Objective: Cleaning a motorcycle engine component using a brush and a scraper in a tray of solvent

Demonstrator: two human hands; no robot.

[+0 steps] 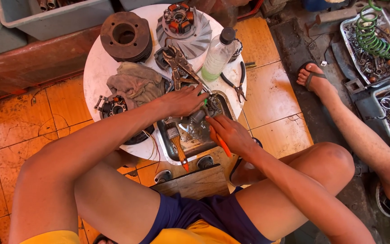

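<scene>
The right hand point(231, 133) is closed around a slim orange-handled tool point(222, 144), held like a pencil, its working end down against a small grey metal part point(198, 116) that lies in a shallow steel tray point(162, 149) at the near edge of a round white table point(96, 68). The left hand point(183, 101) rests over the same part from the far side, fingers bent upon it (whether they pinch it or merely steady it cannot be told). The part looks hard, dense and oily, so likely slippery; a firm hold on its outer body would seem safest, away from any thin wires.

Beside it in the tray lies a flat paintbrush with an orange handle point(177, 144), bristles wet. Beyond the hands lie steel locking pliers point(181, 68), a clear plastic bottle of pale liquid with a black cap point(217, 54), a crumpled grey-brown rag point(134, 83), a rusty finned cylinder point(125, 36) and a grey fan-bladed wheel with copper coils point(183, 22). Dark long-nose pliers point(235, 83) lie near the table's right rim.
</scene>
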